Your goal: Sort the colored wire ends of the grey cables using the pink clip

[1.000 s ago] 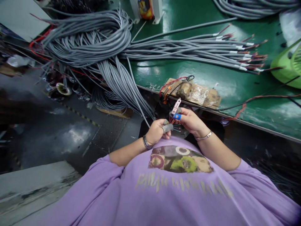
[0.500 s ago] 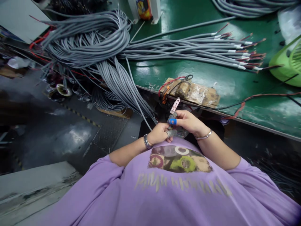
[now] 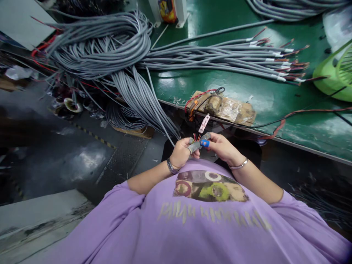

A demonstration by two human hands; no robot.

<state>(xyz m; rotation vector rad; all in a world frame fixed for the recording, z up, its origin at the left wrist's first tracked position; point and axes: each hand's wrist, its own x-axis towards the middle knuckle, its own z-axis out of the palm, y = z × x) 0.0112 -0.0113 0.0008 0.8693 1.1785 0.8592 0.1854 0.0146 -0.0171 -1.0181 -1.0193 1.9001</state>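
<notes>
My left hand (image 3: 183, 151), with grey finger covers, is closed in a pinch in front of my body. Thin red and dark wires (image 3: 195, 137) stick up between the fingertips of both hands. My right hand (image 3: 220, 146), with a blue band round its thumb and a grey cover on a finger, pinches these wires from the other side. The fingertips hide the lower part of the wires. Just above my hands a pale pink tag-like strip (image 3: 204, 124) hangs at the table edge, not in either hand.
A wooden block (image 3: 232, 110) with taped lumps and red and black leads lies at the edge of the green table (image 3: 176, 86). Grey cables (image 3: 101, 47) are heaped at the left, some hanging off the edge. Stripped cable ends (image 3: 288, 68) point toward a green basket-like object (image 3: 337, 73).
My left hand has turned and its fingertips have risen to meet the right. The wires now show between them. My right fingers have come away from the pink strip and shifted slightly right.
</notes>
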